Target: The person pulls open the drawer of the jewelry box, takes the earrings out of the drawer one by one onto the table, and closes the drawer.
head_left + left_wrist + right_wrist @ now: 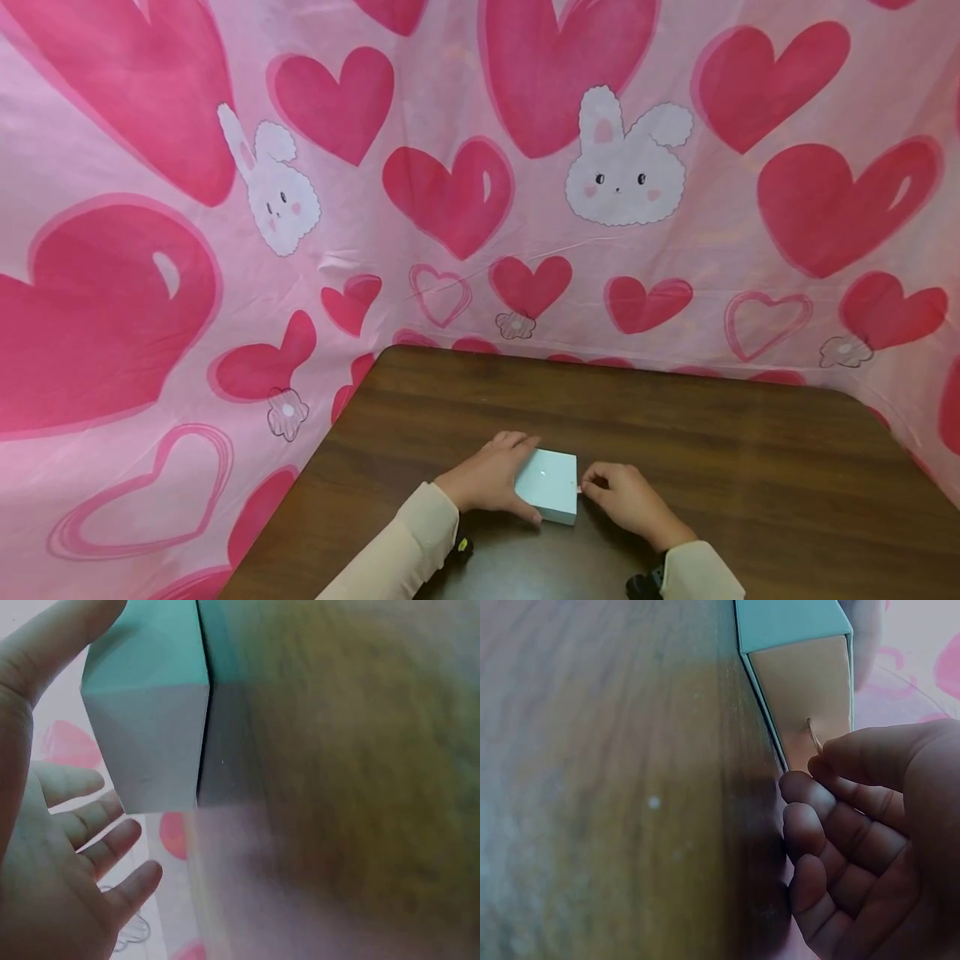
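Note:
A small pale blue box point(551, 483) lies flat on the brown table. My left hand point(491, 475) holds it from the left, thumb along the near side and fingers toward the far side. In the left wrist view the thumb lies against the box point(146, 742), with the other fingers point(120, 847) on the opposite side. At the box's right end, my right hand point(626, 496) pinches a thin ribbon pull point(814, 735) between thumb and forefinger. That ribbon comes out of a tan end panel point(795, 682), framed by the blue sleeve of the box point(795, 622). The remaining right fingers are curled.
The dark wooden table point(675, 425) extends beyond and to both sides of the box. Behind it and on the left hangs a pink cloth point(420, 108) printed with hearts and rabbits. Dark straps point(647, 583) show at the wrists.

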The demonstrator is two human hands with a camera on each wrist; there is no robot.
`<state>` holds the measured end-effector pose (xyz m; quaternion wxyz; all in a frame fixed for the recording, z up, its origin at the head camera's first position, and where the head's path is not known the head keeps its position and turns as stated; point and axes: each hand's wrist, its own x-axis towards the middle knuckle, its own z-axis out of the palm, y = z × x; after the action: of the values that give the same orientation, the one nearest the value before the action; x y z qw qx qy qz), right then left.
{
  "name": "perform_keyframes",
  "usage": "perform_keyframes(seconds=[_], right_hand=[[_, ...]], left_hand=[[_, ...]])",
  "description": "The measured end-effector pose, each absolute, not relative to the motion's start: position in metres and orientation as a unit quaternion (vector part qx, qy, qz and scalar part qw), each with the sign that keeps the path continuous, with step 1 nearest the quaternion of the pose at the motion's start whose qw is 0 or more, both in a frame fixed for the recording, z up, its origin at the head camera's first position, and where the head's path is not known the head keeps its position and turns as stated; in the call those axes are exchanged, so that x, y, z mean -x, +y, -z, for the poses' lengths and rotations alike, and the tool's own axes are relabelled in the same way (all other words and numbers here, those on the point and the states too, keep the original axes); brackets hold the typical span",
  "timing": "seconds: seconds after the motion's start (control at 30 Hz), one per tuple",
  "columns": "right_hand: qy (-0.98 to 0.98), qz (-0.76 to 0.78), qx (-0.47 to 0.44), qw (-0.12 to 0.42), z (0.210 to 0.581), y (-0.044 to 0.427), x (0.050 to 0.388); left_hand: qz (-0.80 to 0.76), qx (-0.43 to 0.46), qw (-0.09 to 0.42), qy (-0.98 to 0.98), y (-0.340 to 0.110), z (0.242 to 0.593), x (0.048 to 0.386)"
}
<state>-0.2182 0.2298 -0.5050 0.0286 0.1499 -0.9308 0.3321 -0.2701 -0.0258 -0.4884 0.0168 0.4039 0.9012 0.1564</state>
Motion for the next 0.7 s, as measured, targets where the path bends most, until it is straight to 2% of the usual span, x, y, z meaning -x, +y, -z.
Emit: perform_keyframes(seconds=[0.37,0.53,0.7], right_hand=[[-0.933,-0.333,-0.139,0.020,0.506,0.230,0.220],[-0.933,-0.336,-0.131,0.012,0.505,0.230,0.220],[-0.933,-0.331,-0.138,0.014,0.504,0.230,0.220]], left_hand=[[-0.301,-0.338,0.133,0.882,-0.041,0.500,0.277],[-0.313,-0.314,0.156,0.883,-0.044,0.505,0.278],[-0.329,-0.306,0.156,0.880,-0.047,0.509,0.280]])
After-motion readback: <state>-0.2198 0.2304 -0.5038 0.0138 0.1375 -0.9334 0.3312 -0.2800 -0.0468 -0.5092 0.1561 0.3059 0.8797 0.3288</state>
